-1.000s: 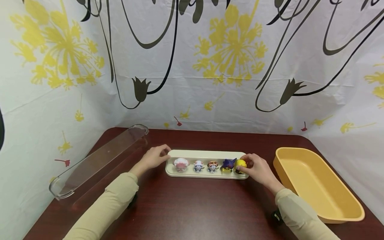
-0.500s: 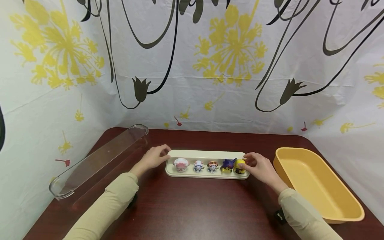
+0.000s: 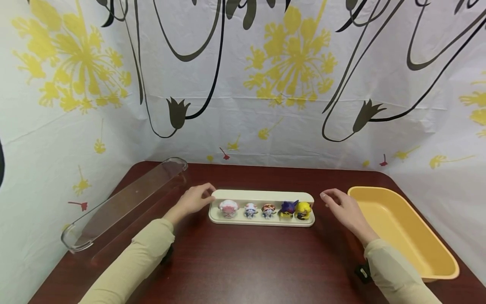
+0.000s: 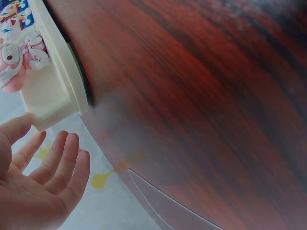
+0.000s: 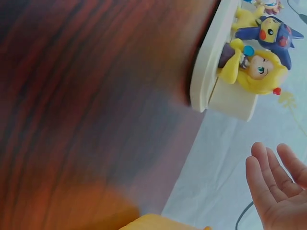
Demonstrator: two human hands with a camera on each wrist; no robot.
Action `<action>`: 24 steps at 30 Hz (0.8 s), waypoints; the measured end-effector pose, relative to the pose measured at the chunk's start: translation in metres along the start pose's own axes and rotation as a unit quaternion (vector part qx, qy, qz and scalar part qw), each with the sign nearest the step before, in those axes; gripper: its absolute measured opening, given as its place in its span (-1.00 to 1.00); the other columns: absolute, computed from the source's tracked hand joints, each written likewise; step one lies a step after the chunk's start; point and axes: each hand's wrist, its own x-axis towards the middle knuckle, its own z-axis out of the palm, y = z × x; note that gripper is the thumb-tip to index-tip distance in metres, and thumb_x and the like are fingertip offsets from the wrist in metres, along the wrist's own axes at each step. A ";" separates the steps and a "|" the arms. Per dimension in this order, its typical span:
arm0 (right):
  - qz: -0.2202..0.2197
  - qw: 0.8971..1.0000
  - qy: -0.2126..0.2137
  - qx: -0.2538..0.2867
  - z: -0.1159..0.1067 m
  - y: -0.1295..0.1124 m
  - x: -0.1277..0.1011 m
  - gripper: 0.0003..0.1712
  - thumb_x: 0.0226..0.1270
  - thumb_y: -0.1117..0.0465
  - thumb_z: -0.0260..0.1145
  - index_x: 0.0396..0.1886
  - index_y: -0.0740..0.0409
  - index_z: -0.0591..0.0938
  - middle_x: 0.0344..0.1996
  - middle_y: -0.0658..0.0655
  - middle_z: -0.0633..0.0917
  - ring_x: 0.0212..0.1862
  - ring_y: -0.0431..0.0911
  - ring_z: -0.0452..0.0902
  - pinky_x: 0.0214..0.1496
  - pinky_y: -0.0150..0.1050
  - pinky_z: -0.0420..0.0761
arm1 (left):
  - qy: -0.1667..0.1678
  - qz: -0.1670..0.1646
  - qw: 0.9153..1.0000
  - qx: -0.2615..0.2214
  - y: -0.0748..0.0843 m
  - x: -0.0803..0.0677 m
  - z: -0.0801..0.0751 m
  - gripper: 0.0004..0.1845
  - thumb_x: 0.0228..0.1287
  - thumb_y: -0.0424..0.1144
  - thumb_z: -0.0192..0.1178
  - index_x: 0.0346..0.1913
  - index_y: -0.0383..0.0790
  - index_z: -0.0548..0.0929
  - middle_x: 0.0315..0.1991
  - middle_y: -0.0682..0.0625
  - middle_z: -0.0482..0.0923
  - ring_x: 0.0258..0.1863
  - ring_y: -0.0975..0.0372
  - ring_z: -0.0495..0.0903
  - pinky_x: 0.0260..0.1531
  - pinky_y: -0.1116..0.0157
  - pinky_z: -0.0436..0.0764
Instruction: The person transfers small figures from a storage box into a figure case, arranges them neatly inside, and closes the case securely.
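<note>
Five small toy figurines stand in the long cream plastic tray (image 3: 262,196) mid-surface — yellow-haired figurine (image 3: 303,210) at its right end. Right hand (image 3: 341,207) hovers open, empty, beside it; left hand (image 3: 193,199) touches the tray's left end — filling looks done.

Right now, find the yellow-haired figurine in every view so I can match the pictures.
Head: yellow-haired figurine stands at the right end of the cream tray.
Left wrist: not in it; only the tray's other end shows.
Right wrist: upper right, on the tray's end.
Shared landmark: the cream tray.
</note>
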 end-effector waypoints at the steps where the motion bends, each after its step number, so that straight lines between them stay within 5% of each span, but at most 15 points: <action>1: 0.000 1.000 -0.002 -0.002 0.000 0.001 -0.001 -0.50 0.31 -0.11 -0.03 -0.06 0.20 0.49 -0.19 0.20 0.58 -0.29 -0.01 0.54 -0.33 -0.15 0.46 | 0.000 -0.001 1.000 0.001 0.000 0.000 0.000 -0.78 0.16 -0.16 0.16 -0.12 -0.06 0.52 -0.29 0.02 0.54 -0.26 0.16 0.50 -0.36 0.14 0.44; 11: -0.020 0.999 -0.017 -0.026 0.004 0.010 -0.010 -0.71 0.28 0.19 0.07 -0.08 0.25 0.49 -0.25 0.18 0.60 -0.30 -0.02 0.51 -0.33 -0.14 0.44 | 0.047 0.007 0.999 -0.004 0.002 -0.006 -0.007 -0.72 0.22 -0.10 0.06 -0.06 -0.12 0.54 -0.26 0.00 0.53 -0.24 0.14 0.49 -0.29 0.09 0.43; 24: -0.046 0.996 -0.064 -0.040 0.018 0.021 -0.011 -0.56 0.00 0.13 0.37 -0.15 0.30 0.53 -0.31 0.19 0.61 -0.29 0.01 0.53 -0.25 -0.05 0.45 | 0.139 0.117 0.983 0.005 0.036 -0.040 -0.042 -0.69 0.16 -0.09 0.14 -0.06 -0.14 0.53 -0.25 0.04 0.49 -0.21 0.13 0.48 -0.23 0.15 0.41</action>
